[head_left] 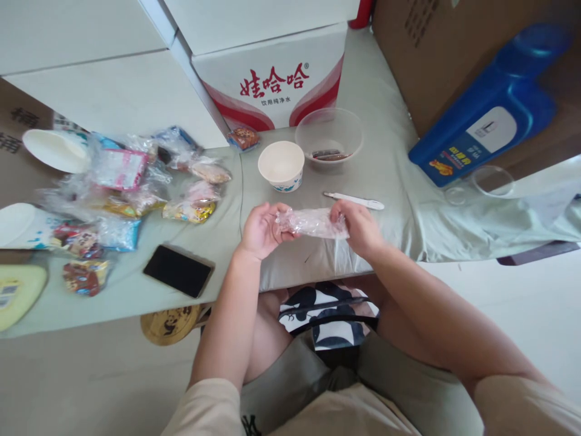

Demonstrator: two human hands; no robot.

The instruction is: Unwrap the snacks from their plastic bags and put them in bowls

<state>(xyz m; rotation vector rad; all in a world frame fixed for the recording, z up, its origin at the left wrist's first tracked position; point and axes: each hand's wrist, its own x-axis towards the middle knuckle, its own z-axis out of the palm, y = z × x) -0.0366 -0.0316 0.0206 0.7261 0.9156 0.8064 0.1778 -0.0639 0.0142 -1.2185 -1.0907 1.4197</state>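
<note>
A clear plastic wrapper point(314, 223) is stretched between my two hands, above the front part of the cloth-covered table. My left hand point(265, 232) pinches its left end, palm partly turned up. At the other end, my right hand point(358, 227) grips it between thumb and fingers. Just behind the wrapper stands a white paper bowl point(281, 165) with a blue pattern. A clear plastic bowl point(336, 130) sits behind and right of it, with some dark brown sticks point(327, 155) inside. Close to my right hand lies a white, pen-like tool point(354, 200).
Wrapped snacks point(120, 175) and two tipped paper cups point(57, 151) crowd the left. A black phone point(178, 270) lies near the front edge. A blue bottle point(481, 115) and a clear cup point(494, 181) are at the right. A white carton point(276, 79) stands behind.
</note>
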